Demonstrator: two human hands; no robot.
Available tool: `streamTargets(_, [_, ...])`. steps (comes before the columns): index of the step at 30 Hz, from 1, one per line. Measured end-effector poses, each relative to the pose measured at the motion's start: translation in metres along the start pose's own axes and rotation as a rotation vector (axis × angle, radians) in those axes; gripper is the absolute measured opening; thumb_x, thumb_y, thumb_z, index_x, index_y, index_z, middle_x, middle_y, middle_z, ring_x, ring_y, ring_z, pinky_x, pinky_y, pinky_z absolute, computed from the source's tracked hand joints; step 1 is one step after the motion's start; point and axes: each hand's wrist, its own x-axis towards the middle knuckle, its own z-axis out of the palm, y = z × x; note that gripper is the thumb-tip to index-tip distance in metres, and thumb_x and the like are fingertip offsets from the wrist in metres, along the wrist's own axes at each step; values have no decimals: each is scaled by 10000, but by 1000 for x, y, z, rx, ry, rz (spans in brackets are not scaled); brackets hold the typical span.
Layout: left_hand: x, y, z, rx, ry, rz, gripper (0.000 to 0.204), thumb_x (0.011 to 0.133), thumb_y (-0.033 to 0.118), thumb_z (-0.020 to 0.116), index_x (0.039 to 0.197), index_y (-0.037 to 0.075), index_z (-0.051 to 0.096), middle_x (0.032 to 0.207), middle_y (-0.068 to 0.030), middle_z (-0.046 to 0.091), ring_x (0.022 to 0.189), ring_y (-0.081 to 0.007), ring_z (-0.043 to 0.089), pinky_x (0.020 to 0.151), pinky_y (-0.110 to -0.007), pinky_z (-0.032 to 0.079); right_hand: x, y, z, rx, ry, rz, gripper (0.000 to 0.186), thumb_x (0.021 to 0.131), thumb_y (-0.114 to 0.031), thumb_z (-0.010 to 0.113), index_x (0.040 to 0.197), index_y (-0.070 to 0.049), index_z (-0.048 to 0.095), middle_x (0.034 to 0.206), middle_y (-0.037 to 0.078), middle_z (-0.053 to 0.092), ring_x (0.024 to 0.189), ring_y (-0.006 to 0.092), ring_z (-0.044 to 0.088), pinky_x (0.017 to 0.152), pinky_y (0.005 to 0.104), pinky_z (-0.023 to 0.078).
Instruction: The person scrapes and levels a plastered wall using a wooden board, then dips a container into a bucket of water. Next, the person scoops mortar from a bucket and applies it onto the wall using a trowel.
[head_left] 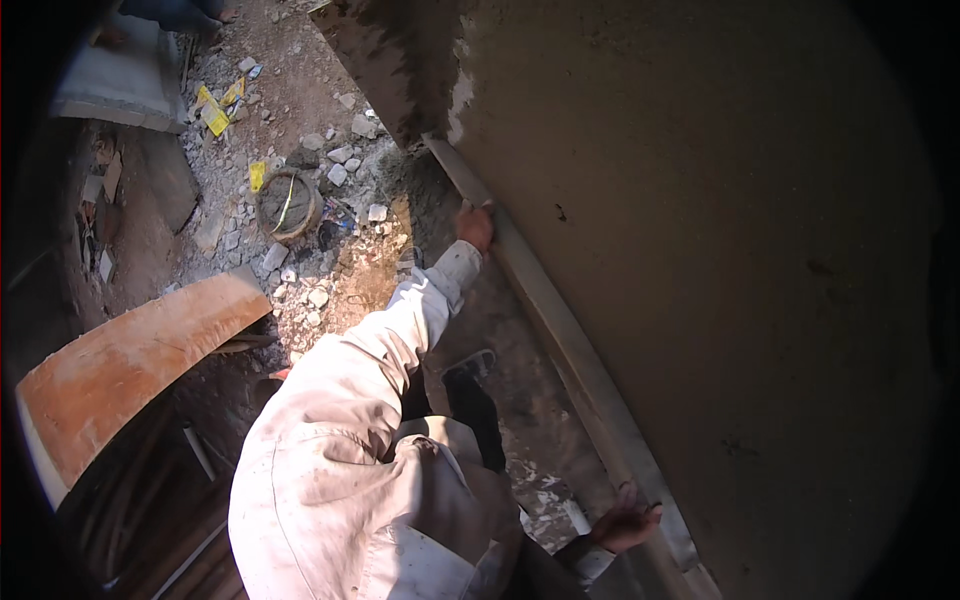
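Note:
A long, flat straightedge [565, 325] lies slanted along the lower border of a wet-looking, grey-brown plastered wall [730, 250]. My left hand [475, 228], at the end of an outstretched light sleeve, is closed around its edge towards the far end. Close to the near end, my right hand [625, 522] grips the same bar, fingers bent against its face. The hand partly hides the bar there. Darker, wetter-looking mortar [400, 70] covers the corner beyond the far end.
Rubble [338, 165] and yellow wrappers [213, 112] litter the ground around a round bucket [290, 205]. An orange-brown curved board [145, 360] stands at left. Below my body shows a shoe [470, 368]. Part of another person [175, 14] appears at the top left, by a grey slab [120, 80].

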Motion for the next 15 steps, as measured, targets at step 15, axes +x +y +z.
streamTargets(15, [-144,95,18,-101,-141,345,609,873,146,564,1381,-101,333,1286,-208,546,1122,-269,557,952,-320,424,47,-19,-105,515,-233,142,310,856,-319,642,944,-23,628,884,103,640,985,284,592,990,445,418])
